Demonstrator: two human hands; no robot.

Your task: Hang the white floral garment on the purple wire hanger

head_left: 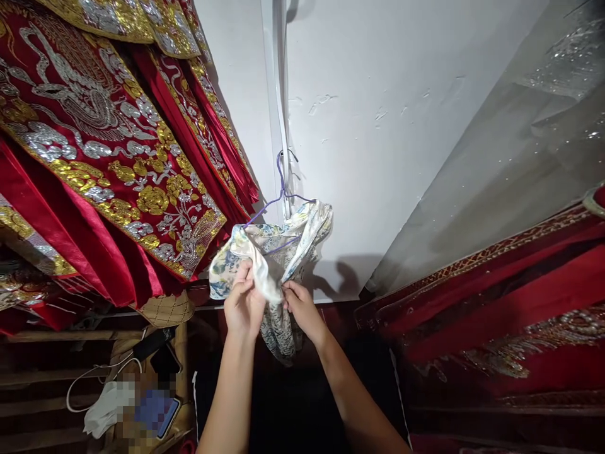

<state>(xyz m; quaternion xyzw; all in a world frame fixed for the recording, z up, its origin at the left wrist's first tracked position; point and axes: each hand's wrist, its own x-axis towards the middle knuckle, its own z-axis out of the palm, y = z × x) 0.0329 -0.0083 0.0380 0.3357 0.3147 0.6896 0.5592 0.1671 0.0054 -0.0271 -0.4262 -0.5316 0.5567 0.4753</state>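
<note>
White wall [359, 157] for a backdrop, scuffed in small flecks, in a tight, dim-edged space. Nearest, a spread of dark cloth [302, 403] below the arms. Just beyond, left hand [244, 309] with thumb and fingers closed on a pale, turned-back edge of a patterned garment [222, 271]; right hand [302, 309] pinching the facing edge between thumb and fingertips. Cannot tell how much fabric behind the folds. Garment draped over a slim purple hanger [282, 190], in front of the wall.

Possibly prone to sliding off one shoulder of the hanger with an uneven tug; likewise to creasing or strained stitching from pulling the two edges apart too hard. Perhaps also a jolt loose of the hanger from too much downward weight.

Soft, thin-looking cloth with blue and yellow blotches on cream, limp and rippled below. Lower left, rounded poles of a bamboo bench [181, 353]. Above, a red costume [154, 198] of glossy satin, crusted in gold and silver. At right, glittering translucent material [486, 170] over red fabric [558, 362].
</note>
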